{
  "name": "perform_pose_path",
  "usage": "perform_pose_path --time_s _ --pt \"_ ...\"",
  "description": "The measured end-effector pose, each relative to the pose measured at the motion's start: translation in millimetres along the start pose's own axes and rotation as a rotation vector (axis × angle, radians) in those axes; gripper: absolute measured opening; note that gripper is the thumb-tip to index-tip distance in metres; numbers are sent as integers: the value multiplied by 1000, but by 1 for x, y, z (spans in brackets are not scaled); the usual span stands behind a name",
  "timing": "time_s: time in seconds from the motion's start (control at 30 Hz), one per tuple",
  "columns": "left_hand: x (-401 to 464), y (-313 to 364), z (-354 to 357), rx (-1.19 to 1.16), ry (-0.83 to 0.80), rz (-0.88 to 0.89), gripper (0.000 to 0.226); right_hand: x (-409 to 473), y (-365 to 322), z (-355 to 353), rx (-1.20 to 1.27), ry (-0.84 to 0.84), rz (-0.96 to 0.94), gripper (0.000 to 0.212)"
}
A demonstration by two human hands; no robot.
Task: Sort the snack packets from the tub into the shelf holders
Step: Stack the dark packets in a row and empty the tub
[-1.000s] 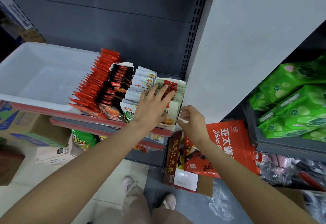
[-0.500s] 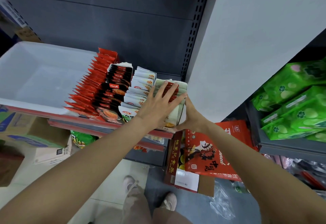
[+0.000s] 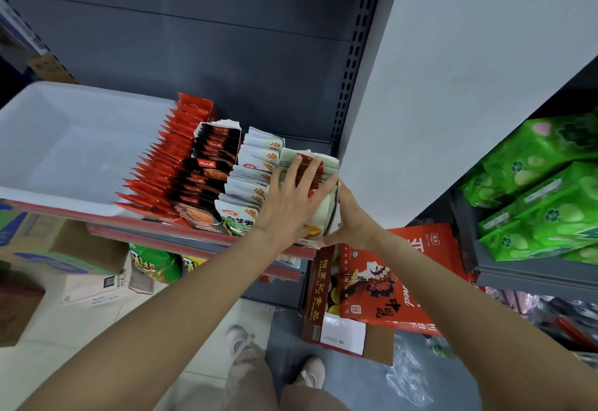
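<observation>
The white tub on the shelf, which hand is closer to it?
Left. The left hand lies flat on the rightmost packet row, nearer the white tub; the right hand holds that row's far side.

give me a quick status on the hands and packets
Left hand flat on the rightmost packets. Right hand against that holder's right side. Tub looks empty. Nothing in the way.
</observation>
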State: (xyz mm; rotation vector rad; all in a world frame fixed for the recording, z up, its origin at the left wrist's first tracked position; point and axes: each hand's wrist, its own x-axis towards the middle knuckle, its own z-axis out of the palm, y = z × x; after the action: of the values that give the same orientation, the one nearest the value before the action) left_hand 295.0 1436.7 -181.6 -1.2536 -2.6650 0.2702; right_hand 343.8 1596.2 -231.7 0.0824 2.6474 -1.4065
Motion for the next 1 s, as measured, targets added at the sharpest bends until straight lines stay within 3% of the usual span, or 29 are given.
perform_pose_path --time_s 0.1,0.23,0.53,0.8,1.0 --pt "-1 -5 -1 69 58 159 109 3 4 3 -12 -6 21 127" --pt "1 -8 3 92 115 360 78 4 9 4 -38 -25 27 131" --pt "11 -1 -2 19 89 323 44 4 15 5 -2 -2 -31 127" --pt "-2 -4 1 -8 151 181 49 3 13 5 10 24 -56 123" --pt "4 -1 1 53 52 267 51 5 14 7 -3 32 -33 127"
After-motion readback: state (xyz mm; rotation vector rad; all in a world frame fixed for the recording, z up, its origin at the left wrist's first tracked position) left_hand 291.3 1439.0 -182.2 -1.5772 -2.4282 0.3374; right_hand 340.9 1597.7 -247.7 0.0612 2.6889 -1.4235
